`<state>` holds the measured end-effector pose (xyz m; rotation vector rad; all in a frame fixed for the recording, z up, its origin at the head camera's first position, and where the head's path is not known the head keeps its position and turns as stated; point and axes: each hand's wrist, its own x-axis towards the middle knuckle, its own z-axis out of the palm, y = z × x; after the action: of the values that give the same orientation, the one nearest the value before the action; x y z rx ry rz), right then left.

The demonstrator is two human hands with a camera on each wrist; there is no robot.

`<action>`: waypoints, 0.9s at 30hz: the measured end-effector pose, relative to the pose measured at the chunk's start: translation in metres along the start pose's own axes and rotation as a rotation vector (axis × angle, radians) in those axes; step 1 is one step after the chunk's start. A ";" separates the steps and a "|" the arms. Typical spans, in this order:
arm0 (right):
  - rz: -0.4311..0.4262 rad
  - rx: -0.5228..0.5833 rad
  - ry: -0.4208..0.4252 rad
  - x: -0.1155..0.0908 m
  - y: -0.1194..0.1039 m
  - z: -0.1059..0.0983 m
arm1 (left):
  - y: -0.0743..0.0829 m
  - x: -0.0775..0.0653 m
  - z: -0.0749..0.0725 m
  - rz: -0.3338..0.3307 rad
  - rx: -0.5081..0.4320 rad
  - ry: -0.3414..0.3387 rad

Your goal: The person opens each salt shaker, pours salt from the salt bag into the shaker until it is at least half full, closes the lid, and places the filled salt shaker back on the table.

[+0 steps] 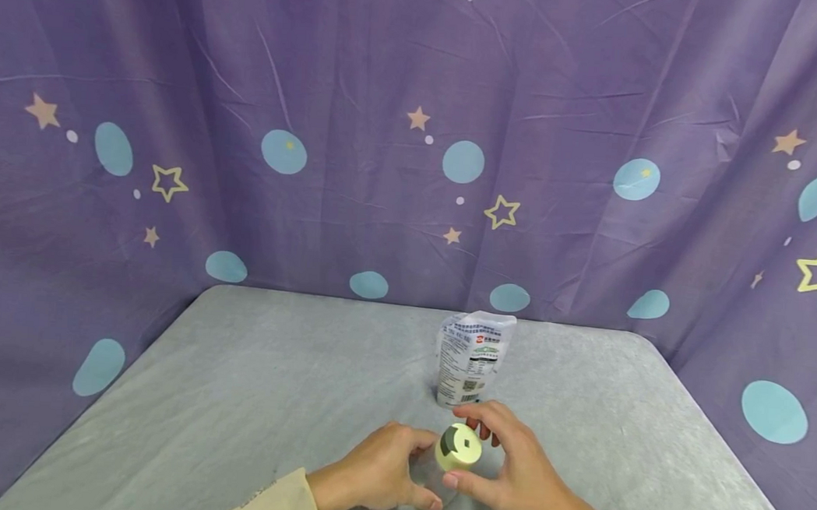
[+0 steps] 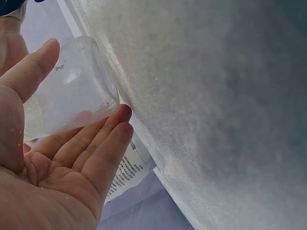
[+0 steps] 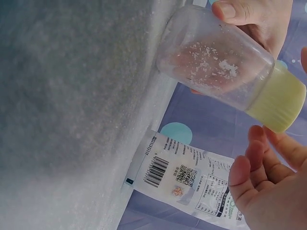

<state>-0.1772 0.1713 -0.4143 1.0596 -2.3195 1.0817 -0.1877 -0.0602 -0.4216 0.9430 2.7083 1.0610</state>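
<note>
Jar [image 3: 218, 60] sits on grey cloth [image 1: 267, 379], purple curtain [image 1: 363, 73] behind it. Left hand [image 1: 384, 468] clasps it between thumb and fingers; right hand [image 1: 518, 472] surrounds its lid [image 1: 463, 448], fingers apart.

Head view had soft, pretty even light, though the bag [image 1: 473, 364] came out kinda mushy. Wrist shots looked hazier, tablecloth [image 2: 201, 110] blurry with darker patches, faint glare on the bottle [image 2: 72, 88].
</note>
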 end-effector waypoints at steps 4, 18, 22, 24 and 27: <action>0.008 -0.003 0.010 0.000 0.001 0.000 | 0.000 0.000 -0.001 -0.013 -0.011 -0.010; 0.059 0.032 0.036 0.000 0.000 0.004 | -0.001 0.001 -0.001 -0.018 -0.051 -0.031; 0.039 0.047 0.038 0.000 0.001 0.005 | -0.002 0.001 -0.001 -0.022 -0.057 -0.037; 0.021 0.051 0.040 0.001 0.001 0.005 | -0.001 0.001 -0.001 -0.025 -0.051 -0.036; 0.003 0.050 0.037 0.001 0.001 0.005 | -0.001 0.001 -0.001 -0.032 -0.046 -0.040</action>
<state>-0.1787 0.1679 -0.4176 1.0462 -2.2767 1.1561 -0.1898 -0.0609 -0.4211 0.9012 2.6458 1.0817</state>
